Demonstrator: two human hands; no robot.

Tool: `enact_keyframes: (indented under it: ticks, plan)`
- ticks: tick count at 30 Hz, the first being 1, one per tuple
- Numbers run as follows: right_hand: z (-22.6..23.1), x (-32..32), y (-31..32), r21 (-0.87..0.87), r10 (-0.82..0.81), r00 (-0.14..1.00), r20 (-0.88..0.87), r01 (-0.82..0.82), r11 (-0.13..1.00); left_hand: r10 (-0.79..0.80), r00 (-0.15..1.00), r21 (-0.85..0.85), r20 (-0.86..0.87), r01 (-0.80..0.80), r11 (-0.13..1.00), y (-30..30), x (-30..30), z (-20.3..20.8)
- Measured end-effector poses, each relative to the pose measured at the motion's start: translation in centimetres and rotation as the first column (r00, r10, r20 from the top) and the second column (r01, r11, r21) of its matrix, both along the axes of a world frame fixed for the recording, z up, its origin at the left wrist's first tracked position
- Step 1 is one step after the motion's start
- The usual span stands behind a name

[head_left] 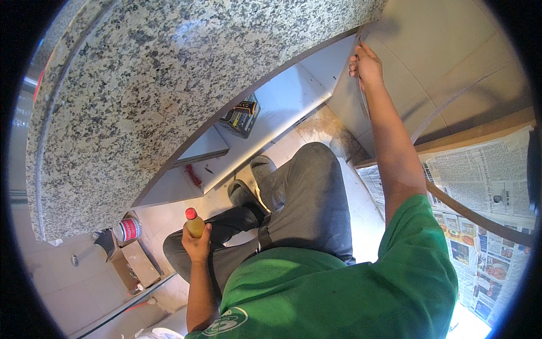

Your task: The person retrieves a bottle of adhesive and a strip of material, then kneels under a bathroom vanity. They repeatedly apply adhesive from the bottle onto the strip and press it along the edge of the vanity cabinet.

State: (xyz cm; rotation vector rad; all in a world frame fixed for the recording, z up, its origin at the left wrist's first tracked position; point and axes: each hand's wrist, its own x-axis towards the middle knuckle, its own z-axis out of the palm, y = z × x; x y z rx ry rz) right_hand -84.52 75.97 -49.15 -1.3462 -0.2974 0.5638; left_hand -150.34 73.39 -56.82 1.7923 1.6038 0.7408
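Observation:
My left hand (197, 246) is wrapped round a small bottle (195, 227) with a red cap and yellowish contents, held upright above my left knee. My right hand (368, 66) reaches up to the front edge of the cabinet (339, 62), just below the granite countertop (186, 107). Its fingers are closed on a thin, flexible strip (362, 100), which hangs down beside my forearm. A brown band (480, 217) curves out from behind my right arm; whether it is the same strip, I cannot tell.
Inside the cabinet stands a dark box (244, 120), with a red-handled tool (193, 175) nearby. Newspaper sheets (468, 169) cover a surface at right. A white-and-red can (129, 229) and an open cardboard box (141, 263) sit on the floor at left. My legs are folded beneath the counter.

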Motion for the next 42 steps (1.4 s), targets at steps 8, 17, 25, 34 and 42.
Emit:
enact_keyframes:
  ticks: [8,17,25,34,42]
  plan:
    - [0.4,1.0,2.0,-0.017,-0.089,0.996,-0.019,0.089,0.996,0.050,0.996,-0.107,0.077,-0.042,0.993,-0.1,0.4,0.3]
    - [-2.0,0.5,2.6,-0.087,-0.059,0.997,-0.044,0.055,0.995,0.044,0.997,-0.079,0.061,-0.039,0.996,0.1,-0.3,-0.7]
    - [-0.8,-0.1,0.4,0.005,-0.066,0.998,0.013,0.066,0.998,0.040,0.998,-0.066,0.049,-0.037,0.997,-0.1,0.0,-0.2]
    - [-0.8,-1.1,2.2,-0.051,-0.072,0.996,0.054,0.075,0.996,0.072,0.997,-0.119,0.032,-0.068,0.991,-0.1,-0.2,-0.2]
    - [-1.2,0.2,1.2,0.016,-0.103,0.994,0.037,0.103,0.995,0.043,0.999,-0.073,-0.002,-0.043,0.996,-0.1,-0.2,-0.2]
